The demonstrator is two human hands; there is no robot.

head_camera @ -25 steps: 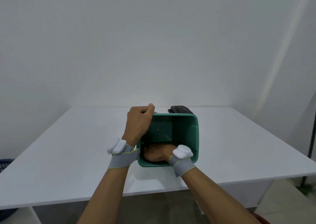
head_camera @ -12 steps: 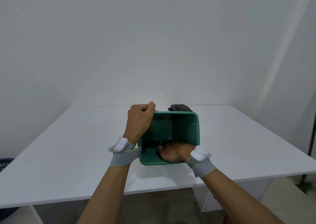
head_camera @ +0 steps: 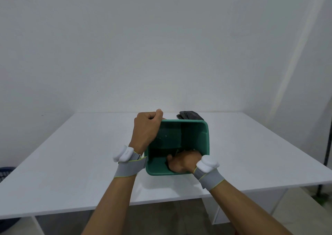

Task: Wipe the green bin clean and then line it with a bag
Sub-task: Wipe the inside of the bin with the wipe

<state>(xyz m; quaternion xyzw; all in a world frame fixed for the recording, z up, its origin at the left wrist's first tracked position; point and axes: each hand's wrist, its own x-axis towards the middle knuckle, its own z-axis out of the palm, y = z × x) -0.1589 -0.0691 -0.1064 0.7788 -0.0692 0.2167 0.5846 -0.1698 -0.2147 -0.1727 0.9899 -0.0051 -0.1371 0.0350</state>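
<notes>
While our left hand [head_camera: 146, 127] grips the far-left rim, the green bin [head_camera: 203, 137] sits tilted toward the tabletop's [head_camera: 71, 154] near edge.
Our right hand [head_camera: 182, 163] reaches inside; its fingers are hidden, so we cannot tell their hold. A dark folded bag [head_camera: 190, 115] is half-hidden behind the bin.

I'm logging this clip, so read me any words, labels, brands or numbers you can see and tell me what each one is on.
None can be read.
green bin: plain, no label showing.
white wrist devices, on the left hand and right hand: no visible marking.
dark bundle behind the bin: no print visible.
white table and wall: bare of text.
</notes>
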